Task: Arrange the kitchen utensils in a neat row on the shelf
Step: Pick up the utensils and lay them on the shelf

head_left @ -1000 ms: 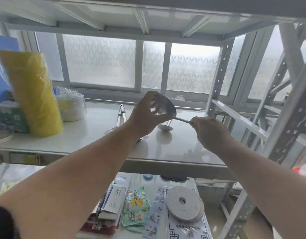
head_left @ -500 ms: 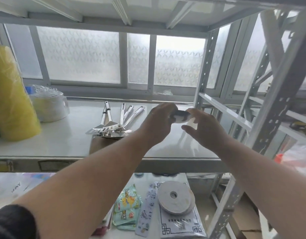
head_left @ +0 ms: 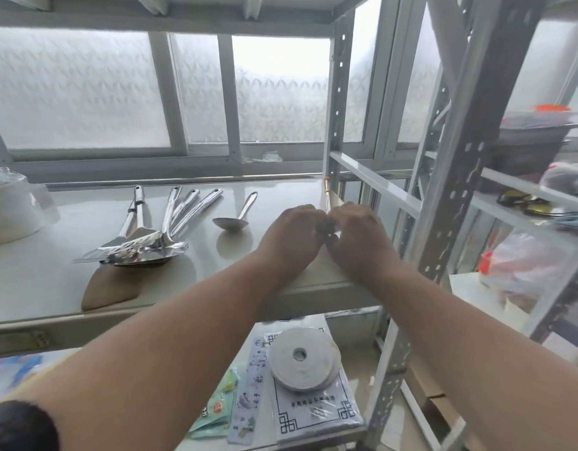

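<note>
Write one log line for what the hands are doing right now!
left hand + right hand: both on small utensil | ladle: lying apart | spatulas: piled | shelf: row unfinished

Window: you face frosted, patterned panes [head_left: 85, 92] in pale frames, running behind the rack's back edge.
White container: a plastic-wrapped white tub [head_left: 11, 209] sits at the far left edge of your upper level.
Tape roll: on the lower level, a flat white roll [head_left: 302, 358] lies on a clear-wrapped pack with a black border pattern [head_left: 313, 415], near the right edge.
Snack packets: green sachets [head_left: 217, 408] lie just left of that pack, with a pale printed strip [head_left: 248, 388] between them.
Neighbouring rack: to your right, a grey perforated upright [head_left: 456, 196] stands in front of plastic bags [head_left: 525, 268] and a dark bin with an orange-topped lid [head_left: 535, 138].
</note>
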`<act>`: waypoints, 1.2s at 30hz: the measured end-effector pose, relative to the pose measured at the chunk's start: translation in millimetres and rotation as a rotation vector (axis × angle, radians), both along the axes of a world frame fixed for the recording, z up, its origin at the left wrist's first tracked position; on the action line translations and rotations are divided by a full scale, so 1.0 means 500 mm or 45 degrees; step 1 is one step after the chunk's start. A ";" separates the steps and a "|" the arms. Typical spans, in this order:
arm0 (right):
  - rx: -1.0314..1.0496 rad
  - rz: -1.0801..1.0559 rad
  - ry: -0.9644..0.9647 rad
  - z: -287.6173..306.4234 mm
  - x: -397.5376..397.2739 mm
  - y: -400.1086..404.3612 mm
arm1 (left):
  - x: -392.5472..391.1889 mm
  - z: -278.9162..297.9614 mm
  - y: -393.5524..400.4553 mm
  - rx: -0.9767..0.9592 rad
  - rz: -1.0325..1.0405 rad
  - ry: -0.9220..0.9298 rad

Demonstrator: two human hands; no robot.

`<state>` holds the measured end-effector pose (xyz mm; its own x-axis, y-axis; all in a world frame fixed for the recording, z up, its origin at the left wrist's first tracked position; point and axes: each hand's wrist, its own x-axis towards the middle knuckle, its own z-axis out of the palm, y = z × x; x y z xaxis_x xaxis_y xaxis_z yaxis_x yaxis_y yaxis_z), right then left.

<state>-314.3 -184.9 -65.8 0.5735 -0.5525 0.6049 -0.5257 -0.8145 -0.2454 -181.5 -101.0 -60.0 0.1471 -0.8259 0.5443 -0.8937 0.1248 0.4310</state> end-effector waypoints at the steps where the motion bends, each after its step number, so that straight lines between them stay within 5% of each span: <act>1: 0.031 -0.098 0.036 -0.001 -0.002 -0.003 | 0.000 -0.003 -0.006 0.017 -0.009 0.001; 8: 0.253 -0.383 0.178 0.020 -0.007 0.011 | 0.011 -0.014 -0.035 0.194 0.020 0.024; 14: 0.090 -0.288 0.072 0.013 -0.009 0.020 | -0.030 0.009 -0.047 0.287 0.022 0.023; 36: 0.436 -0.368 -0.372 0.015 -0.041 0.001 | -0.025 -0.011 -0.062 0.156 0.136 0.293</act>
